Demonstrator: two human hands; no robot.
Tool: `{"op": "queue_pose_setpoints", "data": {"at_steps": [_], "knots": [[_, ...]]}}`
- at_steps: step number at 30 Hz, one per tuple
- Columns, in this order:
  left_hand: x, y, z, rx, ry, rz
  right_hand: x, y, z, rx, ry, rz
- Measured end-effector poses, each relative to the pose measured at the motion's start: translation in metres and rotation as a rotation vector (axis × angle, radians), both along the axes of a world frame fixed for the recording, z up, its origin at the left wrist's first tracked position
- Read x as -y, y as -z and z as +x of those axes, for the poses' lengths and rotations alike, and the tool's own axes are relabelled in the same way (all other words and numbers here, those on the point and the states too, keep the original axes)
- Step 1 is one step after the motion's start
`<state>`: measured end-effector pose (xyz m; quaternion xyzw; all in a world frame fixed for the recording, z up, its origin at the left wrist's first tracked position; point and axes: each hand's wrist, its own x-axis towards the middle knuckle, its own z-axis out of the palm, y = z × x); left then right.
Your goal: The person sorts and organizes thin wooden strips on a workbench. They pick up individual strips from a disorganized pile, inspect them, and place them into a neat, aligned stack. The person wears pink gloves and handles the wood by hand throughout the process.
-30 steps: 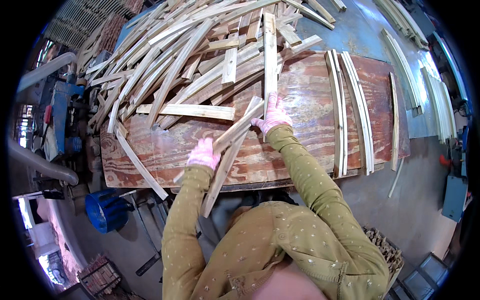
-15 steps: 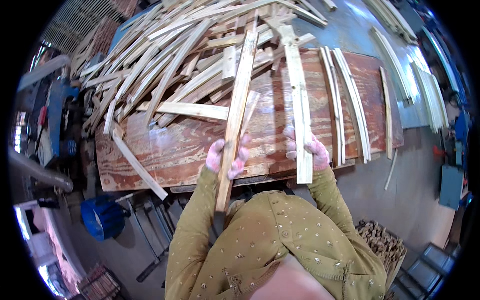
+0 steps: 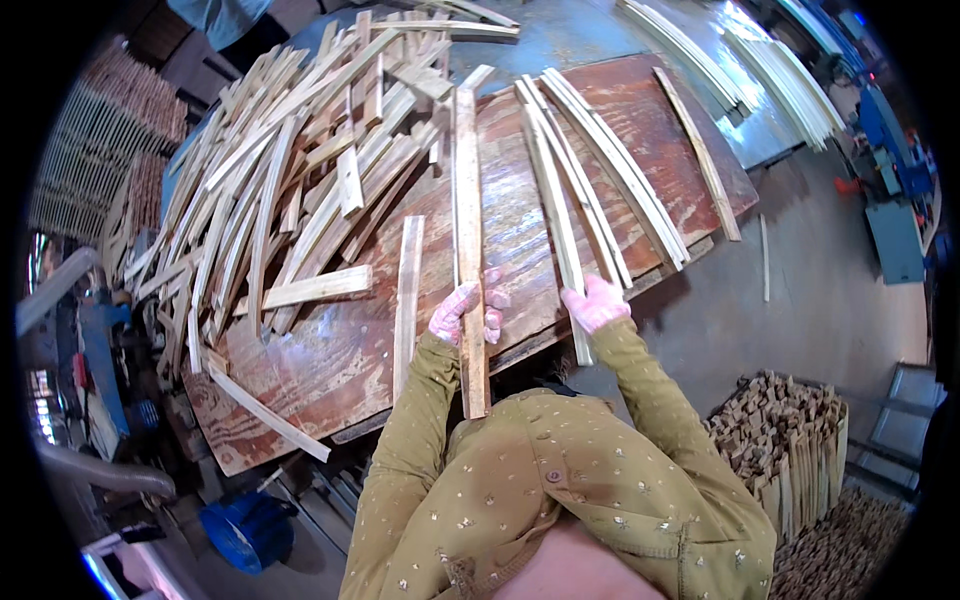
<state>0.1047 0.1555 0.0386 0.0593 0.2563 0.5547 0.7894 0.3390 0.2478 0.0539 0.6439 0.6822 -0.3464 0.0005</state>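
Observation:
My left hand (image 3: 468,313), in a pink-and-white glove, is wrapped round a long wooden strip (image 3: 468,210) that points away from me, its near end jutting past the table edge. My right hand (image 3: 597,304), gloved alike, grips the near part of a second, paler wooden strip (image 3: 553,205). That strip lies just left of a pair of pale strips (image 3: 585,190) on the table. Between the big pile and my left hand, a loose wooden strip (image 3: 408,290) reaches the table's near edge.
A tangled pile of wooden strips (image 3: 290,190) covers the left of the worn reddish table (image 3: 345,375). More strips (image 3: 690,50) lie on the blue-grey surface at far right. A blue bucket (image 3: 247,530) stands lower left, a bundle of short sticks (image 3: 785,440) lower right. Another person (image 3: 225,20) stands far left.
My right hand has brought its strip to the right, beside the other laid strips. The left hand still holds its strip. My view has turned, swinging the table round.

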Motion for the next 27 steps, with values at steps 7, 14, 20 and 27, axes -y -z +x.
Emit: {"op": "queue_pose_setpoints", "data": {"at_steps": [7, 14, 20, 27], "knots": [[0.009, 0.014, -0.003, -0.015, -0.045, -0.099, -0.075, -0.021, -0.025, 0.151, -0.033, 0.212], [0.033, 0.014, -0.011, -0.025, -0.057, -0.079, -0.083, 0.044, 0.001, 0.252, -0.167, 0.564], [0.04, 0.026, -0.013, -0.024, -0.168, -0.101, -0.082, 0.041, -0.003, 0.368, -0.314, 0.676], [0.03, 0.01, -0.003, -0.095, -0.118, -0.124, -0.081, 0.07, -0.014, 0.435, -0.536, 0.664]]}}
